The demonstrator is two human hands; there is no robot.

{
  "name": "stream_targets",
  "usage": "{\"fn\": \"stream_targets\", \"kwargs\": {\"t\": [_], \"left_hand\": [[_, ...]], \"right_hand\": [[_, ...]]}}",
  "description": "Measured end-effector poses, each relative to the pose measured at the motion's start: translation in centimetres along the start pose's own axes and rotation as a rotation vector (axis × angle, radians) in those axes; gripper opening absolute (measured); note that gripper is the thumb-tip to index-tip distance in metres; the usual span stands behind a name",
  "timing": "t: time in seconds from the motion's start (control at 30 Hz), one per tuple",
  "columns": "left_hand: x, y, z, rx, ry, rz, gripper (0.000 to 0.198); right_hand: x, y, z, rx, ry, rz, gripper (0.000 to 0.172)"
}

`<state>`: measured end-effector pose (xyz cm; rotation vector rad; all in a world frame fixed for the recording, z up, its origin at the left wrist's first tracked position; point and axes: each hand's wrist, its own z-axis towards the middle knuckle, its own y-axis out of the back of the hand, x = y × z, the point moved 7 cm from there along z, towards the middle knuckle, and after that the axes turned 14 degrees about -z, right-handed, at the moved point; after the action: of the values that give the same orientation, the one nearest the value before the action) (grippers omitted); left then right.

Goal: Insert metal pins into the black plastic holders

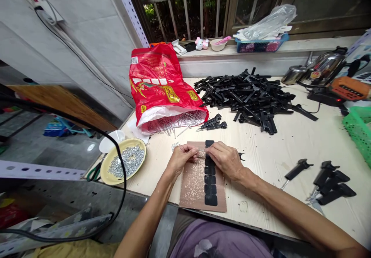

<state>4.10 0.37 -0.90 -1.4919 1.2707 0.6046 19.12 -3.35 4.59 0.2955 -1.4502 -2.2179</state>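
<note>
My left hand [185,157] is closed in a pinch on a thin metal rod [201,150], which spans the gap to my right hand [226,159]. The right fingertips are also pinched at the rod. A black forked end [241,156] pokes out beyond the right hand; whether that hand holds it, I cannot tell. Both hands are over a brown board [188,202] with a column of black squares [210,189] and scattered pale granules [194,182]. Beside the left hand lie some small shiny bits [174,146].
A yellow bowl of small metal pieces [101,171] stands left. A red sack [162,80] spills metal rods. Black plastic parts [246,95] are heaped at the back. Several black-handled pieces [330,180] lie right, near a green basket [359,130]. A black cable [123,173] hangs at left.
</note>
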Motion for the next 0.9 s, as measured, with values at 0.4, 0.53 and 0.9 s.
{"fn": "stream_targets", "kwargs": {"t": [0.4, 0.53, 0.9], "left_hand": [[2.4, -1.6, 1.0, -0.003, -0.015, 0.203, 0.043], [2.2, -2.8, 1.1, 0.065, -0.079, 0.315, 0.033], [2.1, -3.3, 1.4, -0.001, -0.424, 0.615, 0.011]], "right_hand": [[-2.6, -0.9, -2.3, 0.077, -0.085, 0.022, 0.026], [-3.4, -0.9, -2.9, 0.092, -0.109, -0.001, 0.027], [-3.8, -2.3, -3.8, 0.109, -0.150, 0.024, 0.026]]}}
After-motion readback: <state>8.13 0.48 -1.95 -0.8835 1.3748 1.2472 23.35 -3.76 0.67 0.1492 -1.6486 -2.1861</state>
